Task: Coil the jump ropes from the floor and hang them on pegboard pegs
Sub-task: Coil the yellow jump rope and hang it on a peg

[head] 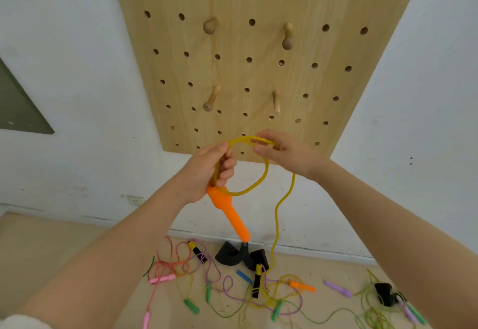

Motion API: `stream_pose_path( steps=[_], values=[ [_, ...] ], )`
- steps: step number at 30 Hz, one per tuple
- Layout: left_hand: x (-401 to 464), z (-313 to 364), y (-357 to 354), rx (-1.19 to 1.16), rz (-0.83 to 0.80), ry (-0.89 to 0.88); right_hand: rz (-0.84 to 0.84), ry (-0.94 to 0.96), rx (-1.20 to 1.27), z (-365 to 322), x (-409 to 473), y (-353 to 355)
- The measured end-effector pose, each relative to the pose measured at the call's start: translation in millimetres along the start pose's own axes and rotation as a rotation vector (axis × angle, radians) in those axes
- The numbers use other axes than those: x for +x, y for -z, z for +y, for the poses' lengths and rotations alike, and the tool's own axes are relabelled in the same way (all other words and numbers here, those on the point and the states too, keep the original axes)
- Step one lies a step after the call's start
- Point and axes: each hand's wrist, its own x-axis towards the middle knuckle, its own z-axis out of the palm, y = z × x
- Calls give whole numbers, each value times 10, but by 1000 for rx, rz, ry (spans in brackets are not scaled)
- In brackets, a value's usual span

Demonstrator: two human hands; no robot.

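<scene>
My left hand [207,170] grips a yellow jump rope [261,178] just above its orange handle [229,212], which hangs point down. A loop of that rope runs up from my left fist to my right hand [282,151], whose fingers pinch the top of the loop. The rope's free length drops from my right hand down to the floor, ending at a second orange handle [302,285]. Both hands are in front of the lower edge of the wooden pegboard [258,75], whose pegs [212,98] are bare.
Several more jump ropes lie tangled on the floor below, with pink [161,279], green [192,306], blue [244,276], purple [337,288] and yellow-black handles [257,280]. Black foam pieces [241,255] sit by the wall. A wall socket [135,200] is at the left.
</scene>
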Motion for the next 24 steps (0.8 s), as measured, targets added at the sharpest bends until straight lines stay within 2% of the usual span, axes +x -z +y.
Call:
stream_pose_path(
  steps=[2,5,6,8,9,12,14,16,18,19,20,22,24],
  values=[
    [-23,4,-79,-23,-20,-4,-71,-9,-5,18,-44,-25],
    [-103,-4,-212,-224,-138,21,-22,49,20,39,-61,-36],
    [-123,-21,-247,-357,-246,38,-15,64,22,32,-62,-40],
    [-154,-61,-297,-676,-563,33,-86,54,169,55,-83,-60],
    [-178,-59,-296,-757,-622,-22,-137,44,289,101,-105,-66],
    [-262,-57,-129,-782,-520,-205,-169,-28,478,417,-223,-15],
    [-366,-53,58,-793,-418,-270,-162,-151,479,676,-349,13],
    [-427,-90,151,-821,-313,-246,-189,-274,391,792,-461,-25],
    [-456,-142,96,-676,-65,-188,-215,-278,70,775,-485,-97],
    [-454,-177,51,-525,101,-175,-249,-228,-166,700,-467,-140],
    [-450,-198,-33,-376,194,-161,-297,-161,-372,599,-448,-198],
    [-431,-161,-234,-66,195,-122,-408,-54,-615,340,-432,-346],
    [-373,-106,-374,435,157,-115,-477,33,-761,39,-473,-465]
  ],
)
